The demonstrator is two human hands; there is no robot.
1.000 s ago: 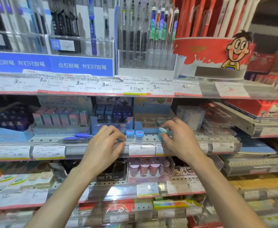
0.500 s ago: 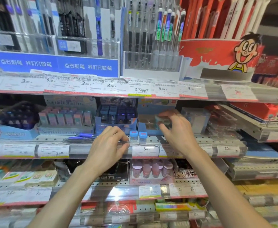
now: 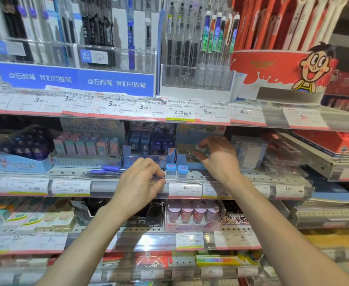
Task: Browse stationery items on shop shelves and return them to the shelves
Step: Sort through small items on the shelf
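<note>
Since the earlier frame, a small pale teal item — too blurred to identify — has been carried by the right hand from the shelf edge back into the open light-blue cardboard display box on the middle shelf, where it is pinched between thumb and fingertips. Just left of that box, two small clear containers with blue caps stand side by side on the shelf edge. Beside them the left hand is held with curled fingers over the clear price-tag rail — whether anything is gripped cannot be told. Further left of the box, a purple pen lies on the shelf.
</note>
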